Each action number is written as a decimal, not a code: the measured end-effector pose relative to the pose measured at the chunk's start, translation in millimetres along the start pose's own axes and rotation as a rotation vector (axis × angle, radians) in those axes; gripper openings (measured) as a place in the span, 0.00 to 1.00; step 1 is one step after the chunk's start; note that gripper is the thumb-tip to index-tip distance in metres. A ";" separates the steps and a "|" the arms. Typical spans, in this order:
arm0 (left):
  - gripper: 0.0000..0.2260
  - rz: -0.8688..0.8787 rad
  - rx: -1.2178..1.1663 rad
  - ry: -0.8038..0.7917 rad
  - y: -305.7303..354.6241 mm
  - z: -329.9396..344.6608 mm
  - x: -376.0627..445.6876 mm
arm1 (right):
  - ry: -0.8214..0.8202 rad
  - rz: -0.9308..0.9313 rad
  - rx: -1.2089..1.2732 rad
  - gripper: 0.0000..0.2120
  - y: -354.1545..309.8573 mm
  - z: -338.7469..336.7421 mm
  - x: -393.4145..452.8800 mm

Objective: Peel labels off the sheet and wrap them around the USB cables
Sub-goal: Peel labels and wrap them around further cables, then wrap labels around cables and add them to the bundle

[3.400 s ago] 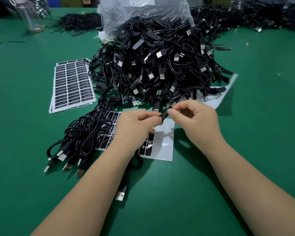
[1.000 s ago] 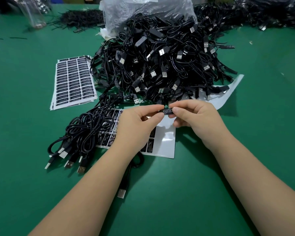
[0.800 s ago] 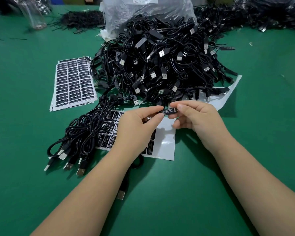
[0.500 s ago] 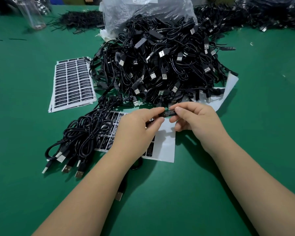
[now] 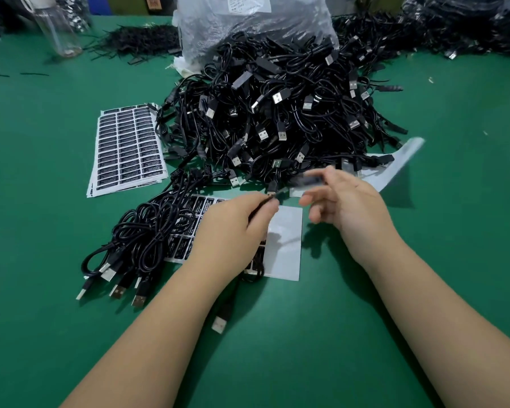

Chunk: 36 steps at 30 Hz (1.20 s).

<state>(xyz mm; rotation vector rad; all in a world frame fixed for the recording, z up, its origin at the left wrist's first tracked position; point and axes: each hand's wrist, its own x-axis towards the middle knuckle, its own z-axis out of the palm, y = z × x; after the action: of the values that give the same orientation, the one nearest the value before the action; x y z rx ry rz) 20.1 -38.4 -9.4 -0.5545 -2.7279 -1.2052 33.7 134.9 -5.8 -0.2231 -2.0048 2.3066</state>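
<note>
Pinching a thin black USB cable [image 5: 273,193] between thumb and curled fingertips, the left hand [image 5: 236,228] sits over the part-used label sheet [image 5: 286,240], which lies flat on the green table [image 5: 424,260]. Cable runs under that hand; its silver plug [image 5: 219,324] shows near side of the sheet. Right hand [image 5: 348,201] is just right of the sheet's far corner, motion-blurred, fingers spread loosely; a dark blurred label [image 5: 309,181] sits at its fingertips, grip cannot be told. Big cable pile [image 5: 277,113] lies just beyond the sheet, a finished bundle of cables [image 5: 139,242] overlaps the sheet's left edge, full label sheets [image 5: 127,148] farther left and beyond.
</note>
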 end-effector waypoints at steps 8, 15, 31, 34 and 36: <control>0.13 -0.255 -0.186 0.040 4.7 -19.3 -2.7 | -0.153 -0.126 -0.780 0.05 10.2 5.3 -8.7; 0.11 -0.221 0.251 0.129 12.7 -74.9 2.9 | -0.307 -0.246 -1.132 0.19 9.1 12.0 -13.2; 0.30 -0.232 0.702 -0.017 -23.7 -75.1 12.2 | -0.294 -0.249 -1.212 0.20 11.9 15.5 -15.8; 0.22 0.018 0.464 0.058 -3.9 -69.4 3.8 | -0.283 -0.293 -1.269 0.24 14.1 19.5 -17.7; 0.20 0.117 0.364 -0.112 5.8 -57.8 -2.3 | -0.268 -0.317 -1.294 0.25 15.8 20.7 -18.2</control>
<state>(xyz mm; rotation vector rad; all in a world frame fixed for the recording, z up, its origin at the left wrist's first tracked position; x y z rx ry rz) 21.6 -77.8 33.3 -0.7374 -2.8604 -0.6462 48.9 109.6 -17.6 0.3401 -3.0303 0.6133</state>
